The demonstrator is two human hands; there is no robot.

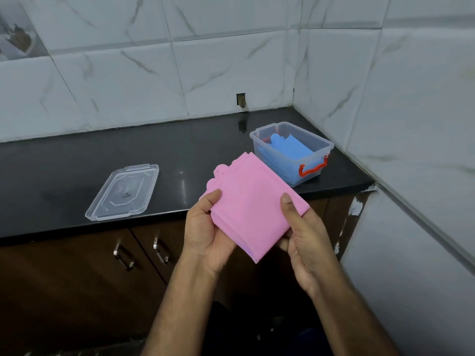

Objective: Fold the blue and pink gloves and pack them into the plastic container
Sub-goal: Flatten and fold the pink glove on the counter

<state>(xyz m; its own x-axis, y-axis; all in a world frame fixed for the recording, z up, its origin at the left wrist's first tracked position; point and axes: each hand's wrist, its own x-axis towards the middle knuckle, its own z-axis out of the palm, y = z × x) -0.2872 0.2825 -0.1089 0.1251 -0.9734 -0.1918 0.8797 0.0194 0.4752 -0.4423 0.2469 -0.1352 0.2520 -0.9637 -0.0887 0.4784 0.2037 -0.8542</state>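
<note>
Head view. Both forearms reaching up from the bottom edge, meeting in front of the desk (77, 160), nearer the camera than the plastic container (316, 143). Left hand (208, 232) gripping the folded pink gloves (252, 204) at their left edge: thumb laid on top, fingers curled beneath and out of sight. Right hand (305, 242) gripping the right edge the same way, thumb pressed on the upper face, fingers hidden under the fold. Pink gloves held flat, tilted, clear of the desk, their far corner overlapping the near left side of the plastic container in the picture; scalloped fingertips just visible at the far left corner, layers under the top face hard to count. Blue gloves (285, 150) lying folded inside the plastic container, partly blurred through its clear wall. Red handle (312, 168) on the container's near end. Clear lid (123, 192) flat on the desk, well to the left of the container. Cabinet doors (77, 278) with metal pulls below the desk edge. Elbows cut off by the frame.
</note>
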